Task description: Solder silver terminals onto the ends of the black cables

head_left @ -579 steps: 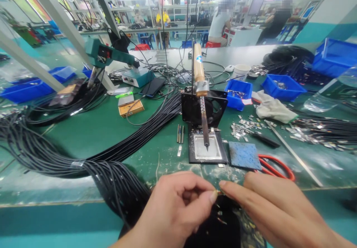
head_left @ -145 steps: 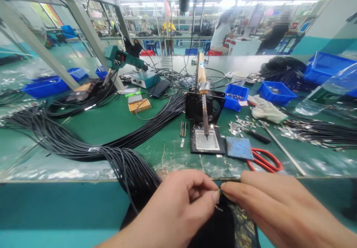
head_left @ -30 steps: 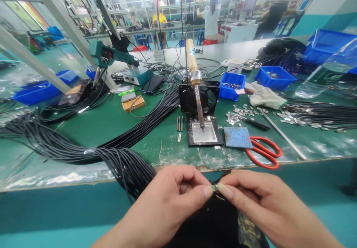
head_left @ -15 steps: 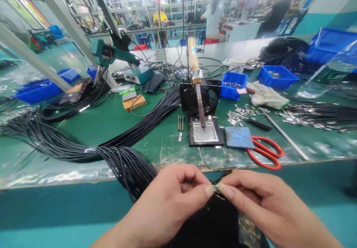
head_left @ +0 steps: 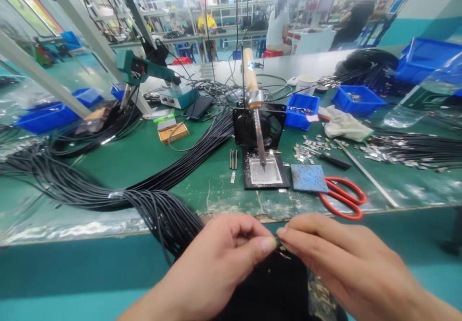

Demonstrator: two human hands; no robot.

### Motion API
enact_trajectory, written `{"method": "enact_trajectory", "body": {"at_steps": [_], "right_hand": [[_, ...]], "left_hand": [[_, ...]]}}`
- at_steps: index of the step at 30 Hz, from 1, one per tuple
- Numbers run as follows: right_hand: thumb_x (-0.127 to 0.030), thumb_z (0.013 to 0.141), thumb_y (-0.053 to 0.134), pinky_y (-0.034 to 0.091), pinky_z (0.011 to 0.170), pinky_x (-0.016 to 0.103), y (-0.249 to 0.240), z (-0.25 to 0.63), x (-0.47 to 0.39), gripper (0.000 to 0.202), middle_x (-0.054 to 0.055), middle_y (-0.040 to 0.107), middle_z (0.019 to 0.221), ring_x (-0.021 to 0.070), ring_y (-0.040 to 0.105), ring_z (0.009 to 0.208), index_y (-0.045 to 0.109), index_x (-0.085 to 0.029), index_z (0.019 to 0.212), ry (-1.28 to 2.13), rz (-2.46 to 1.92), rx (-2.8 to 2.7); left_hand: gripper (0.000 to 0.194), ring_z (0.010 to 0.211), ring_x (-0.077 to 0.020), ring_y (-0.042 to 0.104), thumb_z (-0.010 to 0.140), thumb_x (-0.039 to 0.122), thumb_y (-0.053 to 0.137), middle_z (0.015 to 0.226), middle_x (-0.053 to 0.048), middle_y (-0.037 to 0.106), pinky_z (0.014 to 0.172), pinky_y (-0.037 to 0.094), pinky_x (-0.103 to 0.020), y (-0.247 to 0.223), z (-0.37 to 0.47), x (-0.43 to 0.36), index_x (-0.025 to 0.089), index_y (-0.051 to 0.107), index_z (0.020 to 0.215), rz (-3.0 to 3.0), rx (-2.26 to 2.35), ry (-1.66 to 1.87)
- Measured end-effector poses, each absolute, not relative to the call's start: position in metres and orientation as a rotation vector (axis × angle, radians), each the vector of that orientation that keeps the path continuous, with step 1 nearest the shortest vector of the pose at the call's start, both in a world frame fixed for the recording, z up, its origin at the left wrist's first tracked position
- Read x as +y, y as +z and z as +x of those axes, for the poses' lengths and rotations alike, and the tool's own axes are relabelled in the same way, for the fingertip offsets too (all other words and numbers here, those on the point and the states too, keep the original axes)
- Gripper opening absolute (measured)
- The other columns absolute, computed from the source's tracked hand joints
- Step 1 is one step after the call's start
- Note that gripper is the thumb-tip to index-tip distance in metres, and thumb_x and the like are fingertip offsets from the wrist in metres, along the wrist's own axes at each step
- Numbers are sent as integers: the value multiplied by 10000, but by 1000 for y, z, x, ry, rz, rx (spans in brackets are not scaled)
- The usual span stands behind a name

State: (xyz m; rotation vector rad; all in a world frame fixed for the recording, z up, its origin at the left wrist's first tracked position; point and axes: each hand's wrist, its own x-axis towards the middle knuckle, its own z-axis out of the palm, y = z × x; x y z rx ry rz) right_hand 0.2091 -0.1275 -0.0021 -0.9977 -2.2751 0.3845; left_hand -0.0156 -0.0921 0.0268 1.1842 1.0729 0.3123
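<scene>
My left hand (head_left: 231, 251) is closed, with thumb and index finger pinching a small cable end (head_left: 279, 244) at the near side of the bench. Fine bare wires (head_left: 284, 255) stick out of it, one reddish. My right hand (head_left: 339, 253) meets it from the other side, its fingers pressed together and the fingertips at the cable end. The right thumb is hidden beneath them, so what that hand pinches is unclear. Beyond the hands, a soldering iron (head_left: 259, 133) with a wooden handle points down at a square solder tray (head_left: 248, 179).
A thick bundle of black cables (head_left: 155, 203) runs over the bench edge at left. Right of the tray lie a blue sponge (head_left: 309, 178), red-handled scissors (head_left: 346, 198), and scattered metal pieces (head_left: 306, 150). Behind stand a black fan (head_left: 240, 128) and a blue bin (head_left: 302, 119).
My right hand has turned, lifting its fingers straighter over the cable end, and its thumb has gone out of sight. My left hand keeps its pinch almost unmoved.
</scene>
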Motion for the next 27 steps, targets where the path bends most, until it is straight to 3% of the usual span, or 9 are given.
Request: {"method": "enact_trajectory", "body": {"at_steps": [10, 23, 27], "right_hand": [[-197, 1104, 232, 569, 599, 288, 12, 205, -122, 424, 99, 794, 972, 179, 768, 810, 648, -140, 1160, 124, -892, -2418], [-178, 1101, 205, 533, 547, 309, 18, 202, -118, 522, 126, 795, 883, 195, 753, 707, 711, -114, 988, 56, -828, -2447], [-181, 1097, 228, 548, 567, 306, 12, 207, -119, 470, 126, 788, 919, 192, 747, 711, 692, -121, 1050, 101, -849, -2448]], "left_hand": [[350, 524, -100, 334, 975, 482, 572, 613, 68, 423, 470, 246, -241, 26, -15, -96, 160, 621, 847, 1201, 1076, 321], [325, 512, -95, 349, 974, 442, 567, 597, 66, 448, 456, 259, -213, 26, -16, -97, 163, 610, 814, 1215, 1074, 306], [324, 516, -97, 352, 967, 450, 579, 602, 66, 456, 457, 253, -219, 24, -15, -98, 166, 621, 819, 1212, 1084, 300]]}}
